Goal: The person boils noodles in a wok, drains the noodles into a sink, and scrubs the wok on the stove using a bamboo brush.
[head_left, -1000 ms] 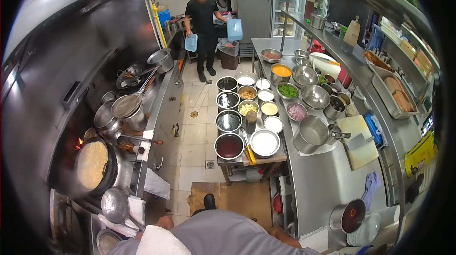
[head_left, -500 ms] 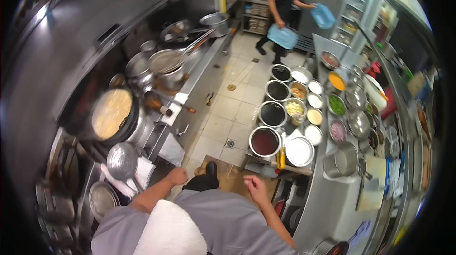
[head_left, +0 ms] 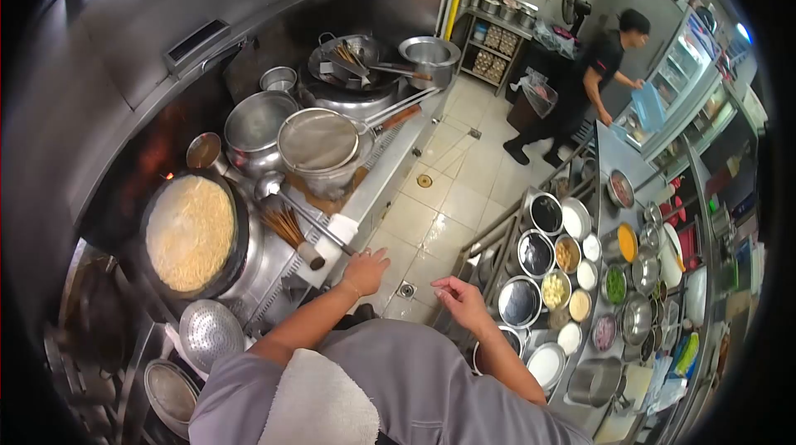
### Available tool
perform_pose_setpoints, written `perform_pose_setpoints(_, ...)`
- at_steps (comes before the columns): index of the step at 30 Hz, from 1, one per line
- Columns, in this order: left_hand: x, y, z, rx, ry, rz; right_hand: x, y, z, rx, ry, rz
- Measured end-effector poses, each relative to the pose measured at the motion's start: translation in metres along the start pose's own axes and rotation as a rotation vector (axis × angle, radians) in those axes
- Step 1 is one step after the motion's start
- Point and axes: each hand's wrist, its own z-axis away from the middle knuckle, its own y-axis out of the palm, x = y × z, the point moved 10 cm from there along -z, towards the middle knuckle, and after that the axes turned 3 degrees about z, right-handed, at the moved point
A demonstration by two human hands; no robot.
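Observation:
My left hand (head_left: 365, 271) is at the stove's front edge with its fingers spread, by the handle end of a steel ladle (head_left: 269, 185); whether it touches the handle I cannot tell. Beside that handle lies a bamboo wok brush (head_left: 286, 229). To the left, a wok (head_left: 241, 238) holds pale noodles (head_left: 189, 233) in cloudy, foamy liquid. A perforated skimmer (head_left: 211, 334) rests below the wok. My right hand (head_left: 464, 302) hangs over the floor near the counter of pots, its fingers loosely bent and apart, holding nothing.
A fine strainer (head_left: 318, 140) sits on a pot beside another wok (head_left: 344, 59). Round containers (head_left: 535, 252) of liquids and chopped ingredients crowd the right counter. A co-worker (head_left: 593, 84) stands by the glass-door fridge (head_left: 680, 72) with a blue plastic container (head_left: 649, 106). A floor drain (head_left: 406, 289) lies between the counters.
My view has turned and moved forward along the stove. My left hand, a loose fist before, has opened and reached the ladle handle. The co-worker has moved right to the fridge.

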Motion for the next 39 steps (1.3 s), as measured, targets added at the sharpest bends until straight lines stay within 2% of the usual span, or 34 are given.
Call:
perform_pose_setpoints(2,0.04,0.008,-0.016,-0.002,-0.034,0.006,0.005,-0.004,-0.059,0.053,-0.017,0.077)
perform_pose_setpoints(3,0.059,0.035,-0.019,0.225,-0.065,-0.029,0.007,0.0,-0.078,0.075,-0.034,0.15)
perform_pose_setpoints(5,0.08,0.042,-0.03,0.519,-0.132,-0.044,0.001,-0.008,-0.104,0.041,0.002,0.176)
perform_pose_setpoints(6,0.079,0.032,-0.039,0.584,-0.172,-0.037,-0.014,-0.019,-0.119,0.051,0.038,0.158)
perform_pose_setpoints(8,0.082,0.051,-0.077,0.502,-0.155,0.014,-0.058,-0.052,-0.155,0.092,0.066,0.138)
perform_pose_setpoints(9,0.089,0.05,-0.089,0.507,-0.188,0.014,-0.081,-0.07,-0.17,0.104,0.126,0.09)
perform_pose_setpoints(11,0.09,0.054,-0.078,0.604,-0.342,0.22,-0.104,-0.078,-0.18,0.117,0.188,0.045)
perform_pose_setpoints(13,0.114,0.043,-0.126,0.685,-0.423,0.296,-0.093,-0.12,-0.227,0.163,0.122,0.443)
perform_pose_setpoints(14,0.13,0.057,-0.15,0.744,-0.43,0.271,-0.113,-0.137,-0.258,0.243,0.053,0.576)
perform_pose_setpoints(15,0.137,0.059,-0.154,0.9,-0.447,0.264,-0.145,-0.148,-0.28,0.31,0.097,0.625)
perform_pose_setpoints(16,0.153,0.074,-0.149,0.945,-0.557,0.31,-0.168,-0.155,-0.305,0.353,-0.018,0.689)
perform_pose_setpoints(18,0.168,0.081,-0.159,1.037,-0.58,0.288,-0.204,-0.176,-0.367,0.436,-0.145,0.715)
perform_pose_setpoints(19,0.173,0.091,-0.187,0.945,-0.522,0.244,-0.216,-0.206,-0.404,0.469,0.015,0.631)
perform_pose_setpoints(20,0.158,0.075,-0.236,0.874,-0.496,0.324,-0.282,-0.226,-0.455,0.493,-0.084,0.751)
perform_pose_setpoints(21,0.139,0.047,-0.285,0.805,-0.468,0.406,-0.279,-0.272,-0.484,0.461,-0.07,0.742)
perform_pose_setpoints(22,0.13,0.018,-0.318,0.811,-0.438,0.387,-0.251,-0.297,-0.509,0.392,-0.023,0.711)
perform_pose_setpoints(23,0.123,-0.025,-0.336,0.618,-0.506,0.51,-0.222,-0.303,-0.526,0.355,0.01,0.689)
perform_pose_setpoints(24,0.114,-0.062,-0.403,0.418,-0.551,0.616,-0.214,-0.346,-0.569,0.292,-0.017,0.691)
perform_pose_setpoints(26,0.073,-0.098,-0.547,0.375,-0.53,0.636,-0.198,-0.452,-0.654,0.179,-0.091,0.641)
perform_pose_setpoints(28,0.058,-0.126,-0.628,0.332,-0.523,0.659,-0.159,-0.493,-0.702,0.121,-0.142,0.584)
perform_pose_setpoints(30,0.029,-0.173,-0.725,0.083,-0.138,0.617,-0.115,-0.532,-0.749,0.014,-0.155,0.394)
perform_pose_setpoints(34,0.002,-0.197,-0.873,0.099,-0.065,0.697,-0.081,-0.59,-0.826,-0.015,-0.188,0.284)
perform_pose_setpoints(35,-0.018,-0.219,-0.889,0.083,0.093,0.672,-0.083,-0.595,-0.829,-0.013,-0.182,0.285)
perform_pose_setpoints(37,-0.035,-0.253,-0.963,0.015,0.363,0.662,-0.123,-0.617,-0.881,0.016,-0.15,0.282)
perform_pose_setpoints(39,-0.044,-0.296,-1.04,-0.11,0.588,0.758,-0.227,-0.657,-0.94,-0.064,-0.023,0.337)
